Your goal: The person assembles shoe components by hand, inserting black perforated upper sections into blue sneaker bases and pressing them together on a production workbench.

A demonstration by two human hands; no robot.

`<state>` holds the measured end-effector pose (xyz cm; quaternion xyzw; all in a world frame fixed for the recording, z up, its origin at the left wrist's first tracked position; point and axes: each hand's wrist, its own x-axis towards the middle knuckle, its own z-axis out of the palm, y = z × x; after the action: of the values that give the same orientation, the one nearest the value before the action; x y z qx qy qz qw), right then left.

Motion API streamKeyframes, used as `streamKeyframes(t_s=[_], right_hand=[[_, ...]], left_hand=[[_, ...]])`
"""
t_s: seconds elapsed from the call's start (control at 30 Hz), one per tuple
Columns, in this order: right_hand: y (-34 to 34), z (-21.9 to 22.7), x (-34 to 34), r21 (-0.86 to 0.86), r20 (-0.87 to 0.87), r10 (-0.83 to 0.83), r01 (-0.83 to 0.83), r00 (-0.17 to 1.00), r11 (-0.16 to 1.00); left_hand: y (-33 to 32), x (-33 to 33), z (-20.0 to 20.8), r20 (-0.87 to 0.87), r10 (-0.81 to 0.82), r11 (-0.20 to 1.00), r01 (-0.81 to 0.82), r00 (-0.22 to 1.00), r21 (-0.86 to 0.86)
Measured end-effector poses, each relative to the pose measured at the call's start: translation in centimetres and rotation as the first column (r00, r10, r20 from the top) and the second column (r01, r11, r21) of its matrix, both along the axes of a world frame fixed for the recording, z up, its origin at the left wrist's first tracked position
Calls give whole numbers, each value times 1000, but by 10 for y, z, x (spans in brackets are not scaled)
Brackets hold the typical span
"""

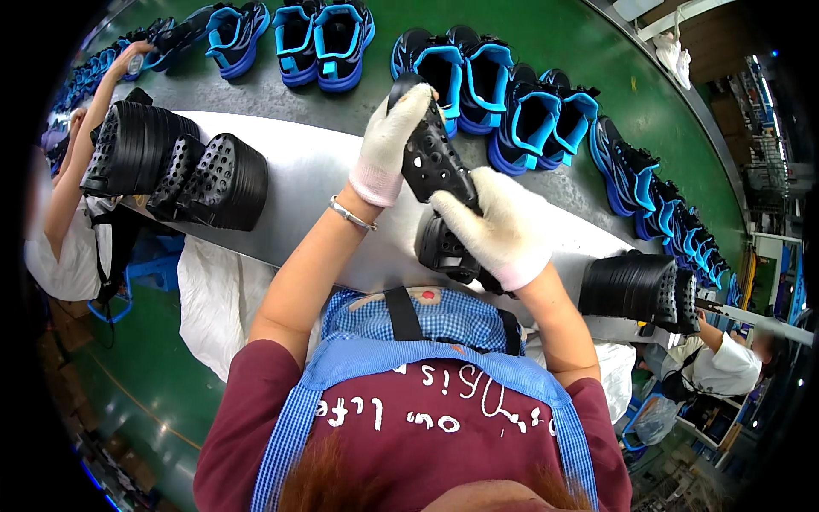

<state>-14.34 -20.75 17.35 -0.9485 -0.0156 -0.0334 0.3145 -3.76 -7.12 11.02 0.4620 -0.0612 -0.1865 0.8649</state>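
Observation:
In white knitted gloves, both my hands grip a black plastic shoe form (pixel 435 160) full of round holes, tilted above the metal bench. My left hand (pixel 391 141) has its fingers closed round the upper end. At the lower end, my right hand (pixel 508 226) pinches it between thumb and fingers; some of the fingers are hidden behind it. Just below, close to my apron, more black perforated forms (pixel 444 249) lie on the bench, partly covered by my right hand. Black-and-blue sneakers (pixel 439 72) stand just beyond my hands.
Nested stacks of black forms stand on the bench at left (pixel 226 183) and right (pixel 631 286). A row of black-and-blue sneakers (pixel 341 43) runs along the green surface (pixel 563 34) beyond. Co-workers sit at far left (pixel 72 247) and far right (pixel 721 367).

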Motion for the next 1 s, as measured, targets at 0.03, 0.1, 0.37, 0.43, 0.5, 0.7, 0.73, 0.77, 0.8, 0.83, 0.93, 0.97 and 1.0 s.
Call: streamKeyframes(t_s=[0.03,0.1,0.37,0.43,0.5,0.7,0.73,0.77,0.8,0.83,0.93,0.97,1.0], right_hand=[[-5,3,6,-84,3,23,-23,1000,996],[-15,-3,17,-199,54,32,-20,998,980],[-64,13,95,-165,-288,4,-54,958,985],[-82,11,126,-166,-371,64,-133,926,977],[-88,15,151,-118,-466,80,-152,881,981],[-53,20,197,-335,-501,72,-270,863,903],[-47,11,200,-396,-469,50,-261,882,881],[-39,5,204,-455,-435,30,-248,900,855],[-26,4,203,-521,-395,37,-257,918,814],[-20,-10,206,-564,-368,27,-246,929,788],[4,-26,204,-602,-409,-33,-243,912,760],[8,-43,204,-654,-355,5,-252,935,713],[13,-53,204,-679,-344,19,-263,939,685]], left_hand=[[0,4,-2,28,3,997,-5,1000,78],[-3,8,-2,35,10,988,-15,999,154],[8,29,-58,588,-130,736,-320,798,597],[2,31,-60,735,-240,643,-463,634,610],[-1,34,-60,697,-277,581,-462,661,670],[-3,49,-64,693,-324,519,-492,644,699],[-4,51,-64,675,-341,494,-486,655,721],[-4,53,-65,673,-341,492,-485,657,723],[-2,53,-63,660,-351,481,-477,664,735],[-1,54,-62,650,-363,475,-468,667,745],[-1,58,-63,586,-417,422,-424,695,802],[-2,61,-62,585,-415,421,-423,697,803],[-3,64,-57,459,-468,330,-332,755,884]])
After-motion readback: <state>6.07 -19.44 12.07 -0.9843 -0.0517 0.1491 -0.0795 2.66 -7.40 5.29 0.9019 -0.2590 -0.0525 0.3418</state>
